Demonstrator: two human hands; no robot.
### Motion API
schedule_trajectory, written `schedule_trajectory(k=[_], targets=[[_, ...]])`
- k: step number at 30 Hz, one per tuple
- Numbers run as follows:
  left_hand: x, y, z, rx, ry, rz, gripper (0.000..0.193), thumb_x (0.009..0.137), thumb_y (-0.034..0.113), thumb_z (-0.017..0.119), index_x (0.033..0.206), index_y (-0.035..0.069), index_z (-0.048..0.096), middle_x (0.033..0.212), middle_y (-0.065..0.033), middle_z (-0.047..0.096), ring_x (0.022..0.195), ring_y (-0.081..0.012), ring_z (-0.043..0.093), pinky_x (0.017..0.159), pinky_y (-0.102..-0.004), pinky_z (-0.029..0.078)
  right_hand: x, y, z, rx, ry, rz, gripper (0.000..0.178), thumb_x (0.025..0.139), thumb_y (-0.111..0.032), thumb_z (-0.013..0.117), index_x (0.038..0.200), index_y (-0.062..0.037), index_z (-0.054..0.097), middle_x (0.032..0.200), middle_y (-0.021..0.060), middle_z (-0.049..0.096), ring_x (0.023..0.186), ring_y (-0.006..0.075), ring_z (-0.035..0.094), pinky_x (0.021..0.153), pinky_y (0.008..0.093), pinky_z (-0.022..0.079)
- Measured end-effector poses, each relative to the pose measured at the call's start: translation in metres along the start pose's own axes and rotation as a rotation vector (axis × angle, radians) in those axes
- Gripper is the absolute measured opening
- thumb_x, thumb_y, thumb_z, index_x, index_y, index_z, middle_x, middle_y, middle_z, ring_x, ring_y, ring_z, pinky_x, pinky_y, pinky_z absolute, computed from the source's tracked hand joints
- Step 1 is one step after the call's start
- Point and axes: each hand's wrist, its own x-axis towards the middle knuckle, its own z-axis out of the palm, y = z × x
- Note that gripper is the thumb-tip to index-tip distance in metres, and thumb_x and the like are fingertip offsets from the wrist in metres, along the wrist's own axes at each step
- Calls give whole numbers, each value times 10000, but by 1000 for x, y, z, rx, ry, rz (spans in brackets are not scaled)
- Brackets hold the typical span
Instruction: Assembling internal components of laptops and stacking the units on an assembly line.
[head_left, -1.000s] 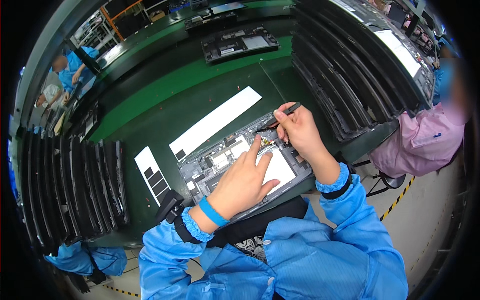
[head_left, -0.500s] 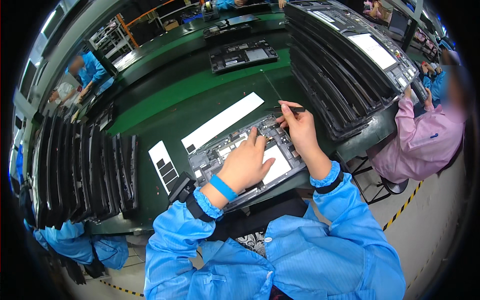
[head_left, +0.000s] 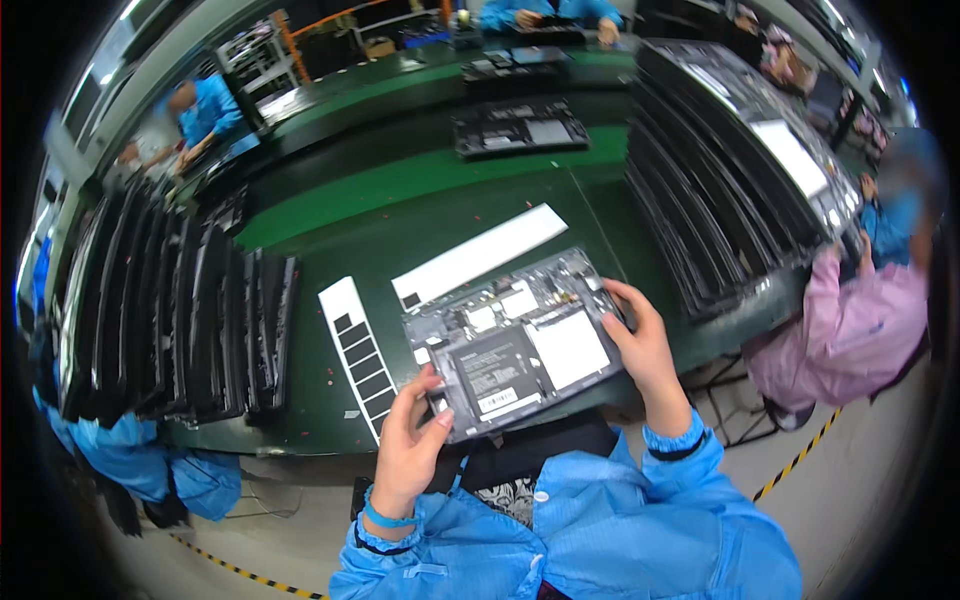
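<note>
— Left hand (head_left: pixel 410 440)?
— Closed on the near left corner of the opened device (head_left: pixel 520 340), thumb on top by the dark battery panel, fingers curled under the edge. Snug grip, no gap showing.

— Right hand (head_left: pixel 645 345)?
— Wrapped round the far right edge of the same device, fingers (head_left: pixel 625 300) over the rim, palm along the side. Also a holding grip, narrow, pressed against the casing.

— Where exactly?
— Held between both hands, tilted, at the near edge of the green counter (head_left: pixel 440 180). Raised or resting: cannot tell. Inner side up: dark panel at centre, pale square to its right, small boards above.

— Around it?
— White strip (head_left: pixel 480 255) lying just beyond the device. Narrow white sheet of black squares (head_left: pixel 358 350) just left. Racks of dark panels (head_left: pixel 170 310) standing on edge far left, another stack (head_left: pixel 720 190) on the right. Second open device (head_left: pixel 520 125) well apart, further back.

— Others nearby?
— A person in a pink coat (head_left: pixel 850 330) at right; blue-coated workers beyond.
</note>
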Motion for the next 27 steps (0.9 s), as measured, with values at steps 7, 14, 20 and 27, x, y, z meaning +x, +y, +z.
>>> schedule_trajectory(k=[7,14,20,27], targets=[[7,2,-36,-233,108,469,383,911,63,531,1273,-43,465,1499,-226,262,1340,-322,374,1079,-428,354,-2,-38,31,707,131,126,415,890,87,468,1296,12,423,1392,204,453,1270,263,474,1067,375,396],[10,-30,-87,1010,265,259,501,895,306,584,1326,58,522,1435,-171,432,1346,-421,342,1105,-547,247,105,-78,123,763,143,50,418,915,67,481,1325,3,430,1365,183,479,1254,254,481,1030,353,418],[16,-34,-76,1191,256,271,540,885,388,577,1349,116,522,1457,-119,422,1370,-399,305,1124,-530,208,238,-23,246,659,337,58,383,812,108,583,1168,-32,567,1127,86,574,1028,169,542,878,267,434],[20,-32,-78,1173,249,213,504,887,361,573,1331,125,545,1459,-107,424,1355,-396,324,1116,-528,218,301,32,319,56,-156,49,416,836,-122,672,1227,-35,558,1173,156,598,1073,248,567,904,347,457]])
